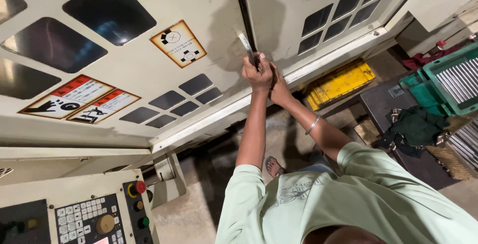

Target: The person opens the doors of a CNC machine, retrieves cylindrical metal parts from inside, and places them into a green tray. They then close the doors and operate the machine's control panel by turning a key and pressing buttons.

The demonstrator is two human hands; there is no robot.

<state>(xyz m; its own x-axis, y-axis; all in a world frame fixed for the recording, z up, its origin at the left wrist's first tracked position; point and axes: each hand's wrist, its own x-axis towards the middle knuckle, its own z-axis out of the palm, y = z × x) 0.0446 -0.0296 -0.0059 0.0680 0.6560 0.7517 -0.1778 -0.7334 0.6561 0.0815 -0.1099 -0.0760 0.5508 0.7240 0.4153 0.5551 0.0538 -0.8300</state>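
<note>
Both hands up at sliding door seam of machine enclosure. Left hand clenched round metal door handle, handle just right of hexagon warning sticker. Right hand pressed beside left; its grip hidden, cannot tell. Step, as I judge: hauling door along. Needs firm sideways pull, braced footing.

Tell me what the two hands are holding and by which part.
Both the left hand and the right hand grip the lower end of the metal door handle at the seam between the machine's two sliding doors.
</note>
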